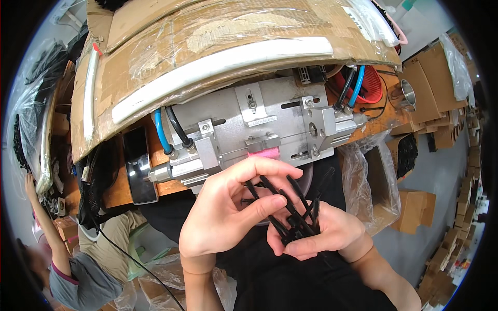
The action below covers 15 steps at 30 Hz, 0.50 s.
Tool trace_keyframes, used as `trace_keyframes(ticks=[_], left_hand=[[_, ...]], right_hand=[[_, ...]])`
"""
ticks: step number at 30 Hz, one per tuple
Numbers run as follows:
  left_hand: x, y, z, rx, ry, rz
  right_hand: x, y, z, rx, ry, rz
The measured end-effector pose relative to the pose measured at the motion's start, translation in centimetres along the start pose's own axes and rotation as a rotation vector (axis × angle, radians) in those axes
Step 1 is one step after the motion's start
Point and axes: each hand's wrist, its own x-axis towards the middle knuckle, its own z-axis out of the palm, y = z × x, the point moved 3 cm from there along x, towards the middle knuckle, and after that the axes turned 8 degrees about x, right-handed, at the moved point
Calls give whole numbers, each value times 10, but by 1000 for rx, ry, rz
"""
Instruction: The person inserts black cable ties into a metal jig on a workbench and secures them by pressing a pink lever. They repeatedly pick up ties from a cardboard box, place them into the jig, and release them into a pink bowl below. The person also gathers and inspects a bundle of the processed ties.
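Note:
Several thin black mascara wands point(298, 207) with bristled tips are bunched between my hands, in front of the metal fixture. My right hand point(332, 228) is closed round their lower ends, its thumb pressed across them. Curled over the upper ends is my left hand point(223, 207), with its thumb against a wand and some tips inside its fingers. Just beyond my left fingers, a pink piece point(265, 153) sits under a small metal block on the fixture point(228, 114). Parts of the wands are hidden by my fingers.
A cardboard sheet point(171, 52) with white foam strips overhangs the fixture. Blue hoses point(162, 132) and black ones run into the fixture. A dark phone point(139, 166) lies left, a red basket point(371, 85) stands back right. A bag-lined carton point(381, 181) is at right; another person point(85, 274) sits left.

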Motion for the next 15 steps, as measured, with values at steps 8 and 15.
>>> trace_keyframes(ticks=[8, 15], left_hand=[[-3, 3, 0, 239, 156, 288], [-8, 2, -2, 235, 229, 449]], right_hand=[[4, 13, -11, 190, -176, -205], [7, 21, -13, 237, -106, -149]])
